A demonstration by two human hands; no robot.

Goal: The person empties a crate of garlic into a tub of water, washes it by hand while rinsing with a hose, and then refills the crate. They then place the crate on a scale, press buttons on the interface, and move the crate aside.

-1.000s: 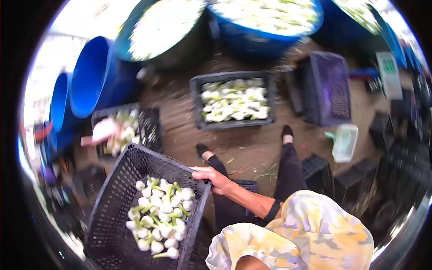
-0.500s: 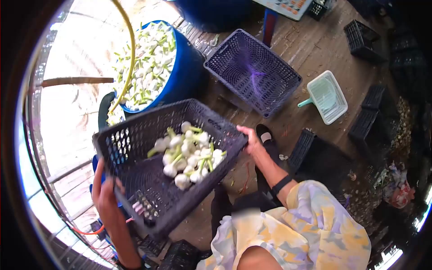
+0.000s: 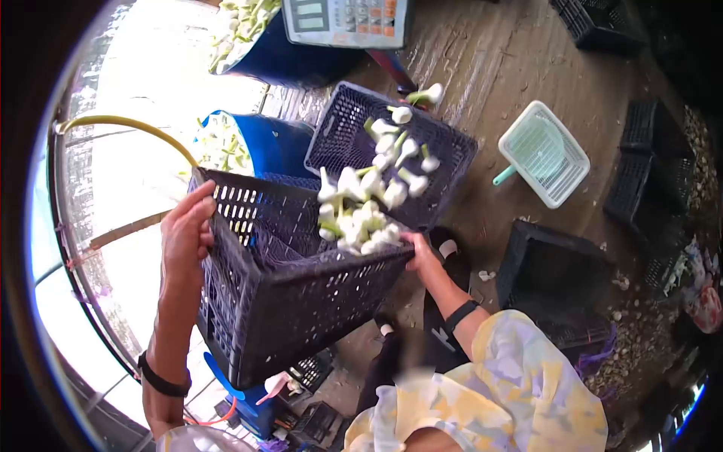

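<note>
My left hand [image 3: 186, 230] grips the left end of a dark plastic crate [image 3: 324, 313], and my right hand [image 3: 419, 252] holds its right end. The crate is steeply tilted, with its open side facing away from me. White garlic bulbs [image 3: 361, 223] with short green stems are sliding over its far right side, and several are in the air. Below them stands a second, purple-black crate [image 3: 343, 120] on the floor. Falling garlic and the held crate hide part of it.
Blue barrels [image 3: 282, 147] of garlic stand at the back left. A scale with a keypad [image 3: 348, 21] is at the top. To the right lie a white basket [image 3: 576, 162] with a green-handled sieve [image 3: 536, 154] and a black crate [image 3: 550, 271]. A yellow hose [image 3: 135, 120] arches at left.
Both hands have tipped the crate forward from a shallow slant to a steep one. Garlic that lay inside it is now spilling toward the lower crate. The view has shifted too.
</note>
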